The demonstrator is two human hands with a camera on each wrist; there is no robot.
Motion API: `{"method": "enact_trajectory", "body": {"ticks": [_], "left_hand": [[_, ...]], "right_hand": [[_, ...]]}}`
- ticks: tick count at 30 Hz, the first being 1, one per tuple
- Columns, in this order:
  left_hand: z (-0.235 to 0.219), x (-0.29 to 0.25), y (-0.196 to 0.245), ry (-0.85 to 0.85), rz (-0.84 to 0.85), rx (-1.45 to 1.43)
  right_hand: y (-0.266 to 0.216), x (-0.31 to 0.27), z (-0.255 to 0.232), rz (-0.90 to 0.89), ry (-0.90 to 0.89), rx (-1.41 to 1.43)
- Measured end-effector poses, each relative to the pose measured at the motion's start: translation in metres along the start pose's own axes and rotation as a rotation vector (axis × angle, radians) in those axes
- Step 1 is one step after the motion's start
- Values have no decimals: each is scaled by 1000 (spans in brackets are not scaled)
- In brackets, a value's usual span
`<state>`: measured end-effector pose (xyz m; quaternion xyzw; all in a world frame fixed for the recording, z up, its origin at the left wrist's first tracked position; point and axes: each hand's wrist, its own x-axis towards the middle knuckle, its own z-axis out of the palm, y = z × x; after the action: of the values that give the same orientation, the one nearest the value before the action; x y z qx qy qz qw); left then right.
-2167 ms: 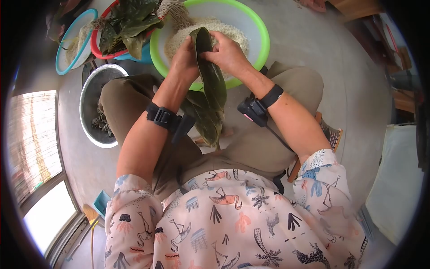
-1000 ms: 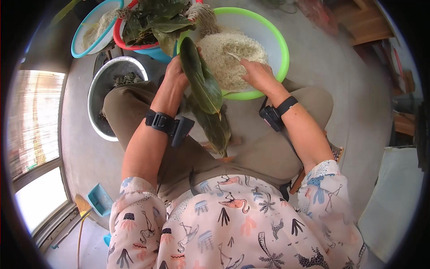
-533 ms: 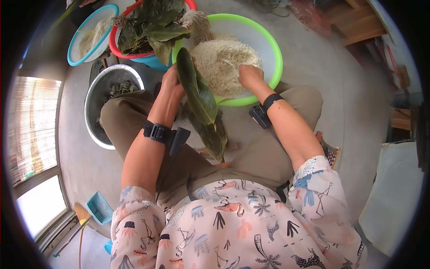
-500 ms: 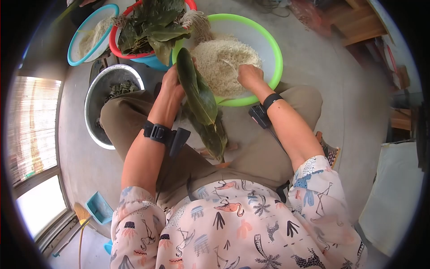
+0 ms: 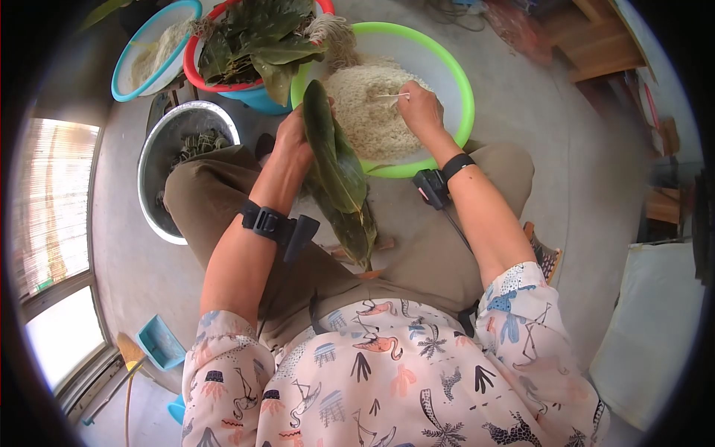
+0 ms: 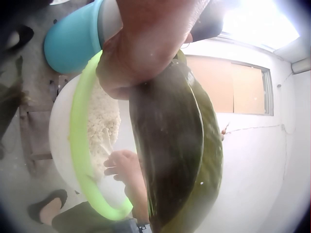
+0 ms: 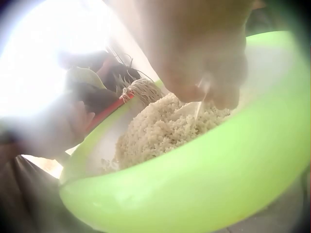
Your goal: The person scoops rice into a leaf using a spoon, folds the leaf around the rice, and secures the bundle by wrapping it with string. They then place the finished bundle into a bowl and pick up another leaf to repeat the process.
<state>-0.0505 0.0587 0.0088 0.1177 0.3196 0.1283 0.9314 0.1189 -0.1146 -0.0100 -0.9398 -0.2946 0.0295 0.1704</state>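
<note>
My left hand (image 5: 296, 135) holds long green leaves (image 5: 337, 160) folded together, their lower ends hanging over the lap. In the left wrist view the leaves (image 6: 170, 136) extend down from that hand (image 6: 146, 53). Over the green-rimmed basin (image 5: 468, 112), my right hand (image 5: 422, 112) pinches the handle of a pale spoon (image 5: 392, 95) at the white rice (image 5: 365, 119). The right wrist view shows the right hand (image 7: 194, 53) gripping the spoon, its lower part against the rice (image 7: 150, 131).
A red-rimmed basin (image 5: 192, 68) of leaves and a bundle of string (image 5: 332, 31) lie at the upper left. Beside them are a blue-rimmed basin (image 5: 119, 78) and a metal basin (image 5: 144, 182) with wrapped bundles. A blue dustpan (image 5: 160, 343) is at lower left.
My right hand has moved slightly upward over the rice, with the spoon turned more sideways. The left hand still holds the leaves, shifted slightly right.
</note>
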Motion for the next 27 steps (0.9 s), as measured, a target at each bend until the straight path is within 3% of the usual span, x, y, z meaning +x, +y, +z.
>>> {"method": "enact_trajectory", "body": {"ticks": [2,5,9,11,15,17,18,19,20,21,23,27], "left_hand": [[1,0,-3,15,-4,15],[1,2,-8,20,-11,32],[-5,8,-10,9,-28,28],[-5,9,-10,20,-19,35],[0,8,-11,69,-10,50],[-2,8,-9,70,-4,32],[-5,8,-7,-3,-38,23],[-7,10,-7,-77,-75,14],[-8,11,-8,-77,-77,15],[-7,13,-10,-39,-68,0],[-4,15,-12,-5,-60,-12],[2,15,-14,21,-26,1]], "right_hand": [[5,1,4,-118,90,440],[15,4,27,-69,57,577],[9,6,9,11,121,512],[7,8,-6,30,266,435],[25,16,17,58,306,340],[33,18,41,186,161,619],[28,16,36,186,159,621],[24,14,32,337,41,839],[20,12,27,489,-80,1053],[24,12,29,491,-78,1053],[29,14,33,676,-217,1343],[26,9,12,712,-249,1448]]}}
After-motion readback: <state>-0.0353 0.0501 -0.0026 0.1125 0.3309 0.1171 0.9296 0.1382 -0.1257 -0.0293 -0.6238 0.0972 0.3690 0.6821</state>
